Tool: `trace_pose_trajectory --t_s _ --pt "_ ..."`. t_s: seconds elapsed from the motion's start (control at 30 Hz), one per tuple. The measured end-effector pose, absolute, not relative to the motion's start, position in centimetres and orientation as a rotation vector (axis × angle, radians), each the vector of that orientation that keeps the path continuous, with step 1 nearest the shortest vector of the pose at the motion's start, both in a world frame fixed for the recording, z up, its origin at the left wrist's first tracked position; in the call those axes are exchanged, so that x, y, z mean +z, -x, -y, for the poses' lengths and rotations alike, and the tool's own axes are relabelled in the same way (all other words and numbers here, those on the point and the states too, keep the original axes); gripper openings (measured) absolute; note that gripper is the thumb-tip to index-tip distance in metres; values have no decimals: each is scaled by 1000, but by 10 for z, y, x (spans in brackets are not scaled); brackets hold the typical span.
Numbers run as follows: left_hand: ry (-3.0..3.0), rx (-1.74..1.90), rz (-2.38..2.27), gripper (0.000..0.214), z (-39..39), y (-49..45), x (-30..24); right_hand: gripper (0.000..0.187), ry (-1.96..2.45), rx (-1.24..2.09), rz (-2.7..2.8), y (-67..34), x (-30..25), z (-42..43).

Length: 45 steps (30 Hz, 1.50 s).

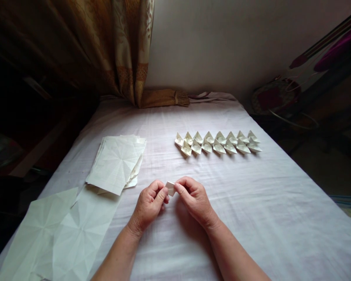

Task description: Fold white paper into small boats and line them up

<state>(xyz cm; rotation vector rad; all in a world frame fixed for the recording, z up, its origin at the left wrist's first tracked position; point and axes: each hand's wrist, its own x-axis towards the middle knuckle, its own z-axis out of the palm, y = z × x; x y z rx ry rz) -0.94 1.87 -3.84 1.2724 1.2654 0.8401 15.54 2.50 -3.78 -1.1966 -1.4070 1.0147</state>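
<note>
A small folded piece of white paper (170,189) is pinched between my two hands, just above the sheet-covered surface. My left hand (152,201) has its thumb and fingers closed on the paper's left side. On the right side, my right hand (195,199) grips it between thumb and curled fingers. Beyond my hands to the right stand two rows of small folded paper boats (219,146), their pointed tips upward. A stack of creased white paper sheets (112,162) lies to the left of my hands.
More creased sheets (82,230) are spread at the near left. A pale bedsheet (251,214) covers the flat surface. A gold-brown curtain (128,50) hangs at the back left, its folds reaching the far edge. A wall (210,47) stands behind.
</note>
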Motion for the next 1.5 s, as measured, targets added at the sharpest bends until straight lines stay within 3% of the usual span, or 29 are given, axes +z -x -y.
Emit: trace_pose_trajectory --t_s 0.4,1.5 --pt "-1523 836 -1290 34 -19 7 -28 22 1167 1029 1610 -154 -38 -22" --pt "-1413 819 -1315 42 -18 7 -33 29 1091 1253 1526 -164 -29 -27"
